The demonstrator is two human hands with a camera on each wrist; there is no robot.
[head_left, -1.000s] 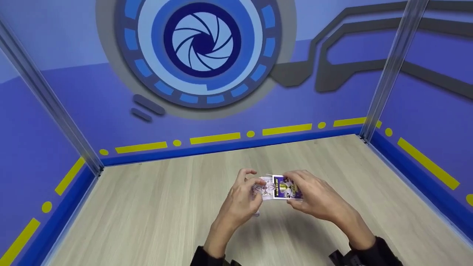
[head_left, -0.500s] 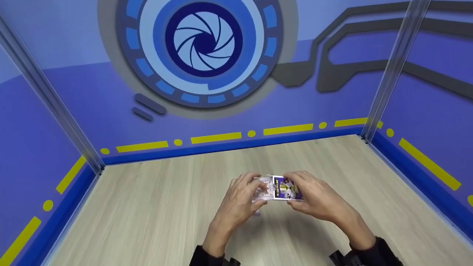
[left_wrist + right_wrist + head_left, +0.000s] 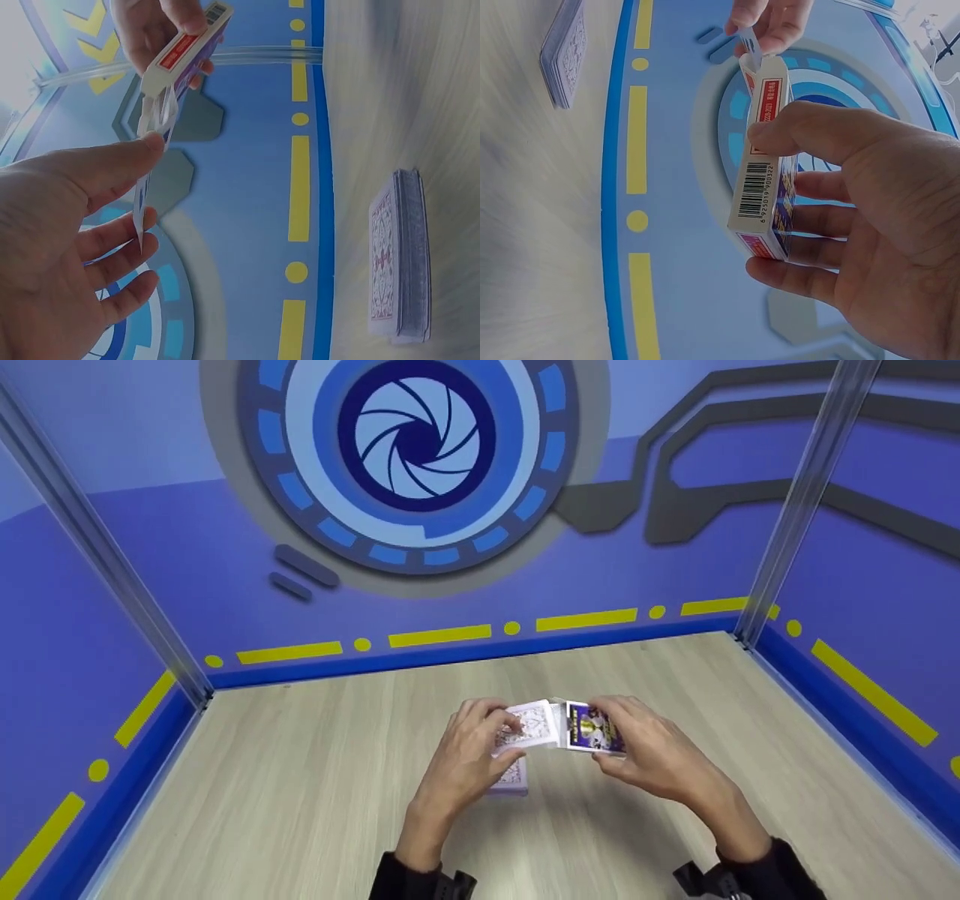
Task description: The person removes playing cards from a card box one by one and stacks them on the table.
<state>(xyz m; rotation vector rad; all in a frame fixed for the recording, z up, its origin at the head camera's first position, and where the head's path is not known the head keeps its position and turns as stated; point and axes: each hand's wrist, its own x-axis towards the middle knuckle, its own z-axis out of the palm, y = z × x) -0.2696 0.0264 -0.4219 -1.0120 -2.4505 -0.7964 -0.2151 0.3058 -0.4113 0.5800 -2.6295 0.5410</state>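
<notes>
My left hand (image 3: 465, 754) pinches a thin set of playing cards (image 3: 534, 723) with patterned backs between thumb and fingers, at the mouth of the card box. In the left wrist view the cards (image 3: 140, 202) show edge-on. My right hand (image 3: 654, 746) grips the card box (image 3: 589, 726), white with a purple picture face. The right wrist view shows the barcode side of the box (image 3: 756, 184), with its flap end toward the left hand. Below the left hand, a stack of playing cards (image 3: 511, 781) lies on the table, partly hidden; the left wrist view shows this stack (image 3: 386, 259) whole.
A light wood-grain table (image 3: 322, 787) spreads under both hands. Blue printed panels (image 3: 420, 607) wall it in at the back and both sides, with metal corner posts (image 3: 802, 502) between them.
The left hand has closed its grip on the cards and drawn them leftward out of the box, now tilted. Both hands have risen slightly in view, and more of the stack below shows.
</notes>
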